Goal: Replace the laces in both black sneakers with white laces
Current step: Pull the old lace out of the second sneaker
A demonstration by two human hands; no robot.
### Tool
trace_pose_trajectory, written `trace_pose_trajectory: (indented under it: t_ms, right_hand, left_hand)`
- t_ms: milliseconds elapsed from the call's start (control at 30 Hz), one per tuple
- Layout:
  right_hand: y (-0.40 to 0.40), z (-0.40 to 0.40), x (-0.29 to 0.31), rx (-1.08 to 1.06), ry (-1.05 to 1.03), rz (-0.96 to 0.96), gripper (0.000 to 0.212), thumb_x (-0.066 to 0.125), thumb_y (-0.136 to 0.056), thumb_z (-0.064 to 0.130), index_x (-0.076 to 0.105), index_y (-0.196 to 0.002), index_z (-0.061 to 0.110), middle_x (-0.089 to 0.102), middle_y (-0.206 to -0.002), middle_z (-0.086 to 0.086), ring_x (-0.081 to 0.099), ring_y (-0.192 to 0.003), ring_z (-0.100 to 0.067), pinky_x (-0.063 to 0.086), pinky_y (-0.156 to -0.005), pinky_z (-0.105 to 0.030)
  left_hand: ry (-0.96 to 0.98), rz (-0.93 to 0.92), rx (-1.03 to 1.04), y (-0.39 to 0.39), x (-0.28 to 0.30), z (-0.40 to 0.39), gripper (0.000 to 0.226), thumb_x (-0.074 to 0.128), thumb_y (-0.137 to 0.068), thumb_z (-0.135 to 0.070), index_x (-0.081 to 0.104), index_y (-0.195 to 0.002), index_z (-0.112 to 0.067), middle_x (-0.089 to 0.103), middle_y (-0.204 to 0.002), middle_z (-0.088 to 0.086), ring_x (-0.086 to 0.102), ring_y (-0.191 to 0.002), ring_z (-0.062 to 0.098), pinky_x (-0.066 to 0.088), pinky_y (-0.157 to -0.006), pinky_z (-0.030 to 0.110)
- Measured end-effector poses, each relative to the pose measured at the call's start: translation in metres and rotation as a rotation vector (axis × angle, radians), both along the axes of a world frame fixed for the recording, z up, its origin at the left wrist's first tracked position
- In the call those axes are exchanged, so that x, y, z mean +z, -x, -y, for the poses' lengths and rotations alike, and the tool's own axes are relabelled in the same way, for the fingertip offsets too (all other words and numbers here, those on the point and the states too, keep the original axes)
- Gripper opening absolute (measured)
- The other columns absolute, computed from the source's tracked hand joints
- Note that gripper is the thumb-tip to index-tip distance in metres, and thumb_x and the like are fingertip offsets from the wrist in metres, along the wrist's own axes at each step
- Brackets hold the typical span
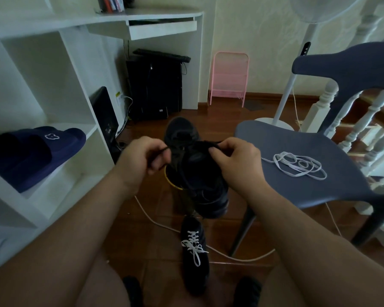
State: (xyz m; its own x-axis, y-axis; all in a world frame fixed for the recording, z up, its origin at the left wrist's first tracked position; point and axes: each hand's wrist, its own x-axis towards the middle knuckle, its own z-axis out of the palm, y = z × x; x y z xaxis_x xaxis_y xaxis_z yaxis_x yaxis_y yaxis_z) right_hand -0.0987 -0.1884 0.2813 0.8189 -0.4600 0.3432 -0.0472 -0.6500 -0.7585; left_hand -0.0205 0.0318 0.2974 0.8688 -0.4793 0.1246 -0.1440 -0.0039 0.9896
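Observation:
A black sneaker (pixel 200 171) is held up in the air between my hands, its black lace still threaded. My left hand (pixel 142 158) pinches a strand of the black lace (pixel 164 149) on the shoe's left side. My right hand (pixel 235 160) grips the sneaker's upper edge with curled fingers. The other black sneaker (pixel 195 255) lies on the floor below, laced and tied with a white lace. A loose white lace (pixel 299 166) lies coiled on the seat of the blue-grey chair (pixel 275 140) to my right.
White shelving (pixel 53 85) stands at the left with navy slippers (pixel 31 151) on a shelf. A white cable (pixel 164 227) runs across the wooden floor. A fan stand (pixel 284 100), a pink rack (pixel 228 78) and white balusters (pixel 364 120) stand behind the chair.

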Motion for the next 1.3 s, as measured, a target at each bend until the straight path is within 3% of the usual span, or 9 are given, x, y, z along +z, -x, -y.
trace_pose_trajectory:
  t_ms: [133, 300, 433, 700, 967, 1033, 1167, 1233, 1300]
  right_hand:
    - [0.003, -0.015, -0.005, 0.032, 0.277, 0.131, 0.014, 0.075, -0.091, 0.031, 0.073, -0.086, 0.018, 0.067, -0.084, 0.007, 0.062, -0.078, -0.011, 0.053, -0.071, -0.031]
    - [0.001, -0.023, -0.007, 0.061, 0.396, 0.171, 0.018, 0.074, -0.092, 0.032, 0.072, -0.086, 0.015, 0.064, -0.082, 0.005, 0.059, -0.075, -0.012, 0.053, -0.067, -0.036]
    - [0.001, -0.016, -0.002, 0.074, 0.247, 0.129, 0.015, 0.076, -0.093, 0.032, 0.079, -0.093, 0.017, 0.071, -0.086, 0.007, 0.064, -0.081, -0.007, 0.054, -0.073, -0.027]
    - [0.000, 0.005, -0.004, -0.078, -0.104, -0.001, 0.013, 0.072, -0.096, 0.037, 0.077, -0.093, 0.025, 0.070, -0.083, 0.014, 0.065, -0.080, -0.001, 0.050, -0.068, -0.022]
    - [0.001, 0.012, -0.003, -0.143, -0.227, -0.005, 0.013, 0.070, -0.098, 0.034, 0.074, -0.087, 0.027, 0.071, -0.081, 0.011, 0.068, -0.080, -0.007, 0.052, -0.068, -0.026]
    - [0.002, 0.012, -0.003, -0.133, -0.243, -0.005, 0.013, 0.070, -0.098, 0.034, 0.074, -0.089, 0.027, 0.072, -0.083, 0.010, 0.069, -0.082, -0.008, 0.055, -0.071, -0.029]
    - [0.006, 0.006, 0.001, -0.093, -0.212, 0.055, 0.007, 0.069, -0.099, 0.032, 0.074, -0.098, 0.027, 0.071, -0.086, 0.013, 0.066, -0.082, 0.000, 0.050, -0.068, -0.016]
    - [0.007, 0.003, 0.003, -0.079, -0.159, 0.069, 0.004, 0.069, -0.100, 0.032, 0.070, -0.096, 0.032, 0.069, -0.084, 0.017, 0.064, -0.079, 0.007, 0.045, -0.064, -0.008]
    - [0.007, -0.003, 0.003, -0.056, -0.075, 0.082, 0.003, 0.068, -0.100, 0.031, 0.068, -0.098, 0.034, 0.066, -0.086, 0.019, 0.062, -0.080, 0.008, 0.042, -0.066, -0.004]
  left_hand:
    - [-0.504, 0.415, 0.104, 0.007, -0.013, 0.008, 0.043, 0.041, -0.091, -0.073, 0.067, -0.093, -0.039, 0.065, -0.081, -0.013, 0.060, -0.074, 0.006, 0.049, -0.067, 0.035]
    - [-0.647, 0.826, 0.121, 0.012, -0.015, 0.024, 0.037, 0.044, -0.104, -0.055, 0.072, -0.098, -0.032, 0.063, -0.087, -0.015, 0.058, -0.085, 0.005, 0.051, -0.073, 0.038]
    - [-0.386, 0.589, 0.195, 0.007, -0.014, 0.019, 0.035, 0.050, -0.109, -0.038, 0.064, -0.080, -0.026, 0.057, -0.064, -0.015, 0.054, -0.062, 0.004, 0.035, -0.053, 0.020]
    - [-0.036, 0.226, 0.322, -0.016, -0.008, -0.016, 0.048, 0.059, -0.085, -0.036, 0.042, -0.063, 0.003, 0.035, -0.061, 0.024, 0.036, -0.058, 0.035, 0.039, -0.060, 0.045]
    - [0.651, -0.452, -0.105, -0.014, 0.019, -0.047, 0.038, 0.054, -0.068, -0.024, 0.024, -0.044, -0.026, 0.027, -0.045, -0.007, 0.028, -0.050, 0.014, 0.033, -0.056, 0.029]
    - [0.447, -0.440, -0.060, -0.024, 0.014, -0.051, 0.040, 0.070, -0.061, -0.025, 0.034, -0.045, -0.022, 0.031, -0.049, -0.004, 0.034, -0.053, 0.017, 0.038, -0.059, 0.031]
    - [-0.834, 0.123, 0.148, -0.041, -0.029, -0.046, 0.017, 0.070, -0.093, -0.029, 0.059, -0.082, -0.023, 0.056, -0.079, 0.002, 0.057, -0.074, 0.023, 0.047, -0.074, 0.037]
    - [-0.859, 0.257, 0.223, -0.034, -0.036, -0.033, 0.015, 0.069, -0.096, -0.028, 0.062, -0.107, -0.034, 0.061, -0.105, -0.001, 0.064, -0.094, 0.023, 0.055, -0.083, 0.039]
    - [-0.534, 0.260, 0.301, -0.020, -0.027, -0.017, 0.004, 0.061, -0.102, -0.035, 0.063, -0.105, -0.034, 0.064, -0.102, -0.004, 0.063, -0.090, 0.018, 0.052, -0.079, 0.038]
